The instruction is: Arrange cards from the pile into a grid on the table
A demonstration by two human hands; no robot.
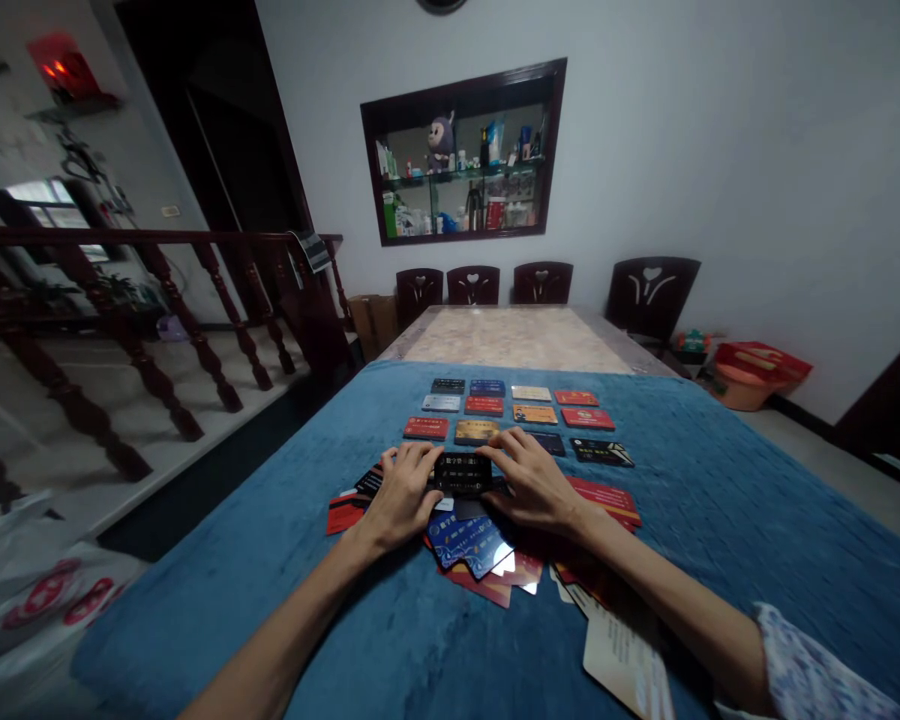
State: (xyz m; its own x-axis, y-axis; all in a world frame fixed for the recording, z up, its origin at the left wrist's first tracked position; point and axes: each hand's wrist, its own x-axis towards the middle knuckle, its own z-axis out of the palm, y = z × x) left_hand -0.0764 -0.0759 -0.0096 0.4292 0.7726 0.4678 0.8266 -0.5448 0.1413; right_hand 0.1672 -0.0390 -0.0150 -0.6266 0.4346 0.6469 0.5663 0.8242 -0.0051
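- Wooden railing (157,237) stands left; blue cloth (757,520) covers the near table (510,335); dark chair (649,290) at right.
- Loose cards (469,540) overlap nearest; spaced card rows (484,405) lie beyond.
- Left hand (401,495), fingers curled, grips the black card (463,472) by its left end; right hand (532,480), likewise curled, its right.

Single view, head-worn. From where I stand, it looks forward and down the long, partly blue-draped counter (510,335). Near: bare left hand (405,490) and bare right hand (534,475), mid-frame. Far: dark-framed wall niche with glass shelves (461,176), upper frame.
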